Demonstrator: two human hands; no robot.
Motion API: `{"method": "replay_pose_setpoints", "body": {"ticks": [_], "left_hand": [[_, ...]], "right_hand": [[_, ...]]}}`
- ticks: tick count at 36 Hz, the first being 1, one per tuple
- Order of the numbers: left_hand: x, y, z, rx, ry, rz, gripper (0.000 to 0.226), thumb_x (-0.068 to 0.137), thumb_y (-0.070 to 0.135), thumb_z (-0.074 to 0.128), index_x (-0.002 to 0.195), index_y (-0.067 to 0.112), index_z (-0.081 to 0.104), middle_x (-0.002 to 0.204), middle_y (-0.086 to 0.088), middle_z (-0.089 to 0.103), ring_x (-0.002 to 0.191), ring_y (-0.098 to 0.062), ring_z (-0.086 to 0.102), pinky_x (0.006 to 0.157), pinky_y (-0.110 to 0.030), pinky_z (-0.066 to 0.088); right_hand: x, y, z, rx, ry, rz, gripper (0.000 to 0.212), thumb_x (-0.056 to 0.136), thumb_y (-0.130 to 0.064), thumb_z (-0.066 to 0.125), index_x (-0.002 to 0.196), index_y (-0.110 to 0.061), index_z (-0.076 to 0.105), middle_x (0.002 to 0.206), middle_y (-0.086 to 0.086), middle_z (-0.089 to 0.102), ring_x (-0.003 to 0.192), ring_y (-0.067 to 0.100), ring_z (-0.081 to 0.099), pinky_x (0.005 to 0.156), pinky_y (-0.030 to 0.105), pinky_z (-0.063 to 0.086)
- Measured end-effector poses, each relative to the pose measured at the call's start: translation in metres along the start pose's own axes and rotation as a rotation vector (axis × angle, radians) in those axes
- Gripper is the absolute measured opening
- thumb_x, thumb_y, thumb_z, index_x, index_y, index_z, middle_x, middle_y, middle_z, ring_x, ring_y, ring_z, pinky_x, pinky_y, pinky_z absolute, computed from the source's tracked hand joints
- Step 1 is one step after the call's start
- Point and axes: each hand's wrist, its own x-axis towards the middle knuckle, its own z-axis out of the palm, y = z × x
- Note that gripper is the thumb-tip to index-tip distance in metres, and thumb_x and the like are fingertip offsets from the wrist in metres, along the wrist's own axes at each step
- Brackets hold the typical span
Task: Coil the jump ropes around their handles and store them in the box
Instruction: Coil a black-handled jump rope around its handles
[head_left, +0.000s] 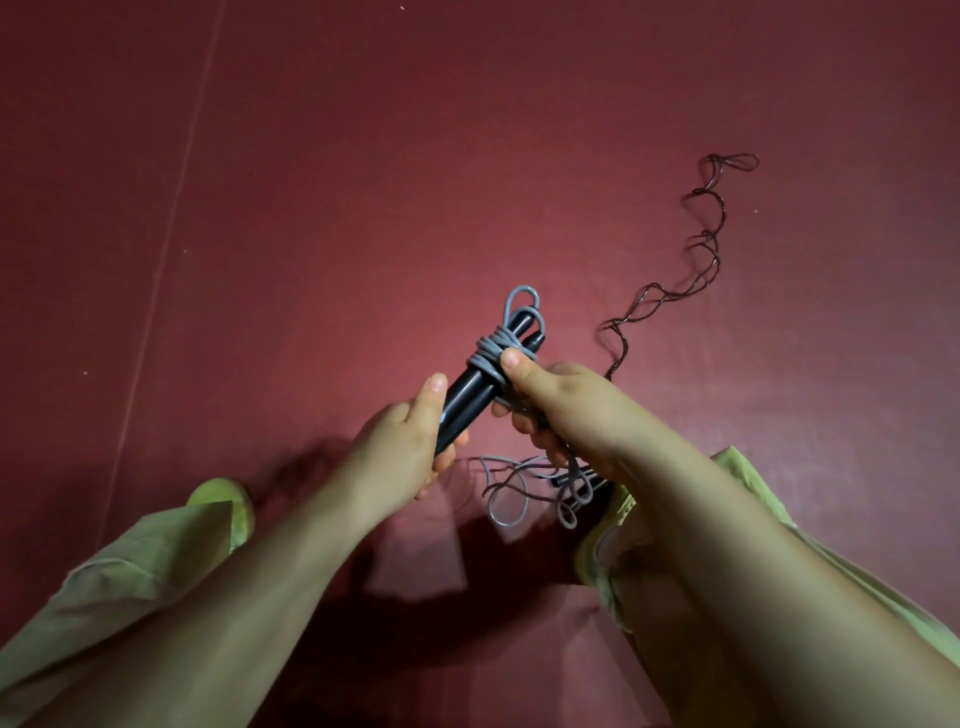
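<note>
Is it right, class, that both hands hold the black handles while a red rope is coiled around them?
Not quite: the head view shows a grey rope, not red, coiled around the black handles. Both the left hand and right hand hold them.

open red floor ahead, dark rope right

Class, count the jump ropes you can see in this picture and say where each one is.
2. The grey rope is partly wound round the black handles held in both hands. The dark rope lies squiggling across the red floor to the right. Others may be hidden under the arms.
</note>
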Motion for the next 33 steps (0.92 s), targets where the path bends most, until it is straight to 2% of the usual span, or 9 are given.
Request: {"method": "replay_pose_setpoints", "body": {"ticks": [2,6,9,15,19,22,25,29,33], "left_hand": [[0.002,-0.002,-0.001,0.094,0.042,0.038,0.072,0.08,0.065,0.019,0.07,0.01,0.064,0.045,0.003,0.053,0.042,-0.017,0.046,0.059,-0.034,0.042],[0.0,0.001,-0.003,0.272,0.157,0.157,0.055,0.099,0.045,0.024,0.076,0.011,0.06,0.063,-0.003,0.06,0.065,-0.028,0.055,0.07,-0.037,0.044],[0.0,-0.001,-0.006,0.356,0.192,0.195,0.052,0.098,0.048,0.022,0.079,0.013,0.057,0.078,-0.011,0.063,0.082,-0.034,0.057,0.076,-0.04,0.044],[0.002,-0.006,-0.006,0.449,0.239,0.268,0.047,0.092,0.054,0.033,0.084,0.013,0.054,0.078,-0.01,0.06,0.081,-0.036,0.054,0.075,-0.045,0.045],[0.004,-0.008,-0.007,0.59,0.274,0.306,0.034,0.092,0.047,0.044,0.099,0.017,0.056,0.096,-0.01,0.063,0.093,-0.037,0.056,0.076,-0.042,0.044],[0.003,-0.008,-0.008,0.688,0.312,0.344,0.038,0.089,0.052,0.046,0.107,0.019,0.055,0.102,-0.008,0.062,0.097,-0.036,0.057,0.076,-0.04,0.045],[0.0,-0.006,-0.01,0.736,0.314,0.398,0.042,0.086,0.055,0.048,0.11,0.021,0.055,0.1,-0.005,0.062,0.094,-0.034,0.058,0.073,-0.039,0.046],[-0.002,-0.004,-0.01,0.786,0.337,0.481,0.043,0.083,0.055,0.056,0.107,0.019,0.059,0.097,-0.004,0.063,0.09,-0.033,0.06,0.069,-0.038,0.045],[-0.004,-0.001,-0.013,0.755,0.307,0.427,0.04,0.081,0.055,0.058,0.104,0.023,0.058,0.093,0.001,0.062,0.086,-0.027,0.06,0.069,-0.036,0.045]], "right_hand": [[0.0,0.0,0.0,0.023,-0.007,0.021,0.047,0.099,-0.045,0.041,0.082,-0.006,0.061,0.055,-0.002,0.044,0.04,0.009,0.034,0.039,0.022,0.027],[-0.002,0.0,0.001,-0.068,0.039,0.048,0.049,0.099,-0.048,0.041,0.08,-0.007,0.061,0.054,0.0,0.044,0.035,0.009,0.039,0.036,0.019,0.033],[-0.003,0.001,0.003,-0.223,0.086,0.075,0.056,0.099,-0.052,0.036,0.072,-0.008,0.057,0.054,0.003,0.044,0.034,0.013,0.042,0.038,0.02,0.036],[-0.002,0.003,0.01,-0.377,0.179,0.004,0.066,0.1,-0.053,0.027,0.053,-0.014,0.05,0.043,-0.003,0.045,0.04,0.016,0.045,0.052,0.028,0.036],[0.0,0.006,0.014,-0.283,0.176,-0.023,0.069,0.1,-0.055,0.023,0.056,-0.016,0.06,0.04,-0.008,0.048,0.037,0.002,0.043,0.052,0.026,0.031],[0.0,0.005,0.015,-0.122,0.155,0.034,0.071,0.096,-0.063,0.025,0.061,-0.012,0.06,0.035,-0.008,0.039,0.032,0.007,0.037,0.048,0.026,0.029],[0.0,0.006,0.016,0.0,0.153,0.107,0.073,0.088,-0.073,0.028,0.064,-0.011,0.058,0.039,-0.007,0.035,0.032,0.01,0.031,0.044,0.024,0.025],[0.003,0.012,0.019,0.017,0.136,0.169,0.072,0.087,-0.075,0.03,0.063,-0.012,0.055,0.039,-0.007,0.033,0.031,0.01,0.03,0.043,0.023,0.024],[0.003,0.013,0.017,0.025,0.123,0.159,0.069,0.087,-0.072,0.034,0.061,-0.012,0.054,0.04,-0.005,0.033,0.033,0.012,0.03,0.045,0.024,0.025]]}}
